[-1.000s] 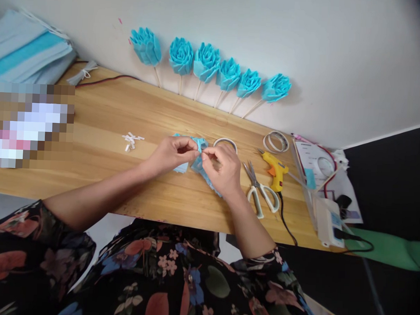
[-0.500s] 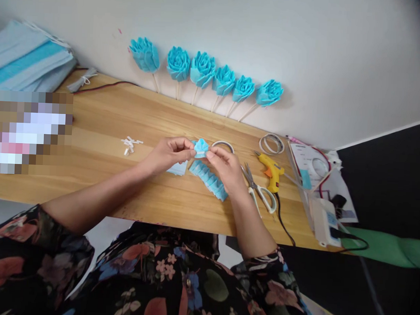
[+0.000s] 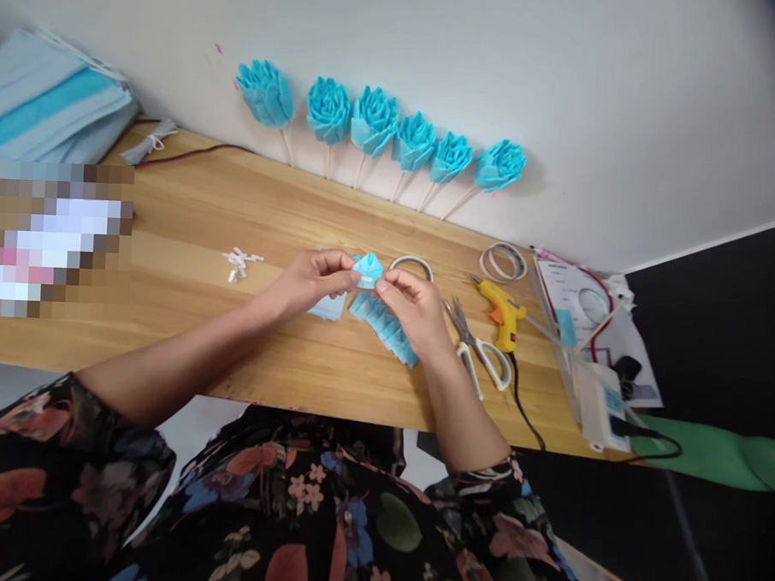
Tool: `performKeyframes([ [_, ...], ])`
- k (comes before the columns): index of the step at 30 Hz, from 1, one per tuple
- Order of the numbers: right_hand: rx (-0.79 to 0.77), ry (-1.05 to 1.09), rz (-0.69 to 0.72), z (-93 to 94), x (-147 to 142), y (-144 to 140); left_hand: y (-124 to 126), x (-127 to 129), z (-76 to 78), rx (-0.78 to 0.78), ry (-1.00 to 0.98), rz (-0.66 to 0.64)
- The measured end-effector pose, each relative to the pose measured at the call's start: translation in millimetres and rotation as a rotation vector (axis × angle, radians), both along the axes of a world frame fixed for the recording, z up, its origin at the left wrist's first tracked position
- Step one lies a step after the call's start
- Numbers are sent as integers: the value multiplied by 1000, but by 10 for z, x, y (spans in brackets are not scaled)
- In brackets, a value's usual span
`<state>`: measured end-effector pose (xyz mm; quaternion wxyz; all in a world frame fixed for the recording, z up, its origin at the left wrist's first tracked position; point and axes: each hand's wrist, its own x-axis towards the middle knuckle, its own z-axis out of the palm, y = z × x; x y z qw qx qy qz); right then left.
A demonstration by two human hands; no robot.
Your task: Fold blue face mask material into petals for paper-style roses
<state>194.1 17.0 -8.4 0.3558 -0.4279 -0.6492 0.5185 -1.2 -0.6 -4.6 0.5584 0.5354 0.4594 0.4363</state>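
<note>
Over the middle of the wooden table (image 3: 191, 222), my left hand (image 3: 312, 280) and my right hand (image 3: 412, 310) both pinch a small folded blue piece (image 3: 368, 270) between thumb and fingertips. A pleated blue strip (image 3: 386, 329) trails from it down to the table beneath my right hand. Another pale blue piece (image 3: 331, 307) lies flat under my left hand.
Several finished blue flowers on sticks (image 3: 372, 123) lean against the wall. To the right lie a tape ring (image 3: 413, 264), scissors (image 3: 478, 346), a yellow glue gun (image 3: 503, 308), more tape rings (image 3: 504, 261) and a power strip (image 3: 597, 402). White scraps (image 3: 241, 260) and stacked blue masks (image 3: 46, 100) sit left.
The folded blue piece has come up from between my fingers and now shows as a small fan shape; the pleated strip has spread out beneath my right hand. Both hands stayed in place.
</note>
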Motion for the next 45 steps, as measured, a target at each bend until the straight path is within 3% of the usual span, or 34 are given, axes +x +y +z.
performKeyframes([
  [9,-27,27,16,-5,8,17,-7,-10,37,9,28,-11],
  [17,38,34,-43,-22,2,9,22,-13,-7,85,-9,69],
  [21,134,21,-134,-22,-19,0,-45,13,19,337,133,259],
  [24,176,-18,-148,-16,-36,-19,-97,42,18,553,322,214],
  [27,220,-55,-138,-13,-50,-41,-101,62,-34,638,416,157],
  [31,281,-77,-121,-9,-63,-61,-71,63,-99,644,457,188],
  [45,443,-200,-134,-7,-90,-80,-66,65,-107,591,478,199],
])
